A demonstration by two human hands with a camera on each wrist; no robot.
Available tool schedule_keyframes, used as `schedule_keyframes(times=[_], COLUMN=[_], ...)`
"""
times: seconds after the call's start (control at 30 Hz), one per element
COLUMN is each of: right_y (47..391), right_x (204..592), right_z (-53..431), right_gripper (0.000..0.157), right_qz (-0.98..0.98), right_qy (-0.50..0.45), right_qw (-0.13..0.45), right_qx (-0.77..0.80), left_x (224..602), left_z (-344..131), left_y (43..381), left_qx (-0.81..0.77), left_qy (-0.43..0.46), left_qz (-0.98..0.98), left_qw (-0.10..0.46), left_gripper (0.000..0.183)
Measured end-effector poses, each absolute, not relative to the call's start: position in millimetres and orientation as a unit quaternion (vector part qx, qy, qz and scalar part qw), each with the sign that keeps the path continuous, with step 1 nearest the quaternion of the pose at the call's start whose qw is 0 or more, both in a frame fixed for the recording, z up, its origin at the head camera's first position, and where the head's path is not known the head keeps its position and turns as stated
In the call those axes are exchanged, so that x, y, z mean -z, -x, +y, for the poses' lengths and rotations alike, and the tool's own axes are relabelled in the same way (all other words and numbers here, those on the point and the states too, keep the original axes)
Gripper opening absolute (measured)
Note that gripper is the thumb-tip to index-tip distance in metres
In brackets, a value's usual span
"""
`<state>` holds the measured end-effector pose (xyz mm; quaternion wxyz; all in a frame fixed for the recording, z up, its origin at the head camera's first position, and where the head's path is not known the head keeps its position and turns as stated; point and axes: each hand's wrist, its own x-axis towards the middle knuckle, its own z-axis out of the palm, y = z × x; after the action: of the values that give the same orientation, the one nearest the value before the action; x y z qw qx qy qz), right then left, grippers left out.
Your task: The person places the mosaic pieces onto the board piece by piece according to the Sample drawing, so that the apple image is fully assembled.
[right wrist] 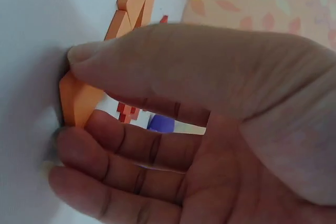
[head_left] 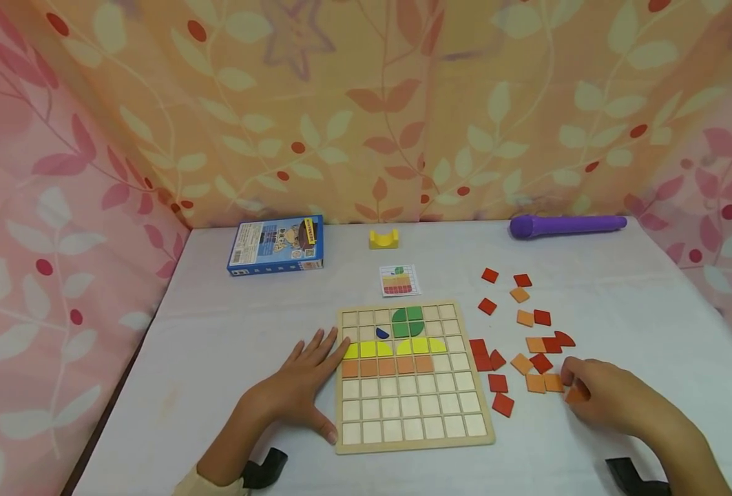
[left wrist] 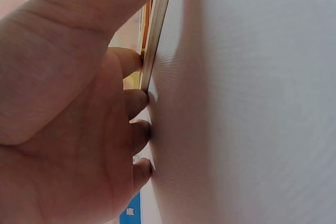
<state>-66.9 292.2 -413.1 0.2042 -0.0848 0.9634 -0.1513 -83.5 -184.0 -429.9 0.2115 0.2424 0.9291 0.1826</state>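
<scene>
My left hand (head_left: pixel 306 379) lies spread with straight fingers against the left edge of a wooden grid board (head_left: pixel 415 451), its thumb near the lower left corner. The board bears green tiles (head_left: pixel 408 322), a small dark blue piece (head_left: pixel 382 333), a row of yellow tiles (head_left: pixel 368 350) and a row of orange tiles (head_left: pixel 387 366). At the right, my right hand (head_left: pixel 607 396) pinches an orange square tile (right wrist: pixel 79 100) between thumb and fingers, low over the white tabletop. Loose orange tiles (head_left: pixel 536 384) lie just left of that hand.
Red tiles (head_left: pixel 503 405) are scattered right of the board. A picture card (head_left: pixel 399 281) lies behind it, with a yellow stand (head_left: pixel 383 239) farther back. A blue box (head_left: pixel 277 245) sits at the back left, a purple microphone (head_left: pixel 567 226) at the back right. Patterned curtains (head_left: pixel 366 110) enclose the table.
</scene>
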Motion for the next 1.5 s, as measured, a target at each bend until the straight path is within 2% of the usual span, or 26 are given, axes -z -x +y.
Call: schedule_keyframes(times=[0.13, 0.4, 0.8, 1.2, 1.5], right_y=[64.4, 61.4, 76.5, 94.7, 103.5], right_x=[409.1, 404.7, 399.7, 403.3, 406.1], right_z=[281.5, 252.7, 211.4, 168.1, 144.8], right_gripper=[0.024, 0.028, 0.025, 0.021, 0.018], right_qz=[0.962, 0.957, 0.939, 0.928, 0.922], right_qy=[0.104, 0.195, 0.253, 0.33, 0.358], right_qw=[0.197, 0.13, 0.126, 0.055, 0.039], right_qx=[0.156, 0.171, 0.196, 0.161, 0.142], left_x=[429.9, 431.3, 433.6, 432.9, 432.3], left_z=[-184.5, -184.7, -183.7, -183.4, -183.5], left_y=[83.6, 83.5, 83.8, 83.8, 83.2], left_qx=[-0.181, -0.185, -0.178, -0.178, -0.178], left_qy=[-0.24, -0.244, -0.247, -0.248, -0.247], left_qz=[0.93, 0.929, 0.932, 0.931, 0.931], left_qw=[0.21, 0.207, 0.199, 0.202, 0.202], left_gripper=[0.143, 0.143, 0.144, 0.143, 0.143])
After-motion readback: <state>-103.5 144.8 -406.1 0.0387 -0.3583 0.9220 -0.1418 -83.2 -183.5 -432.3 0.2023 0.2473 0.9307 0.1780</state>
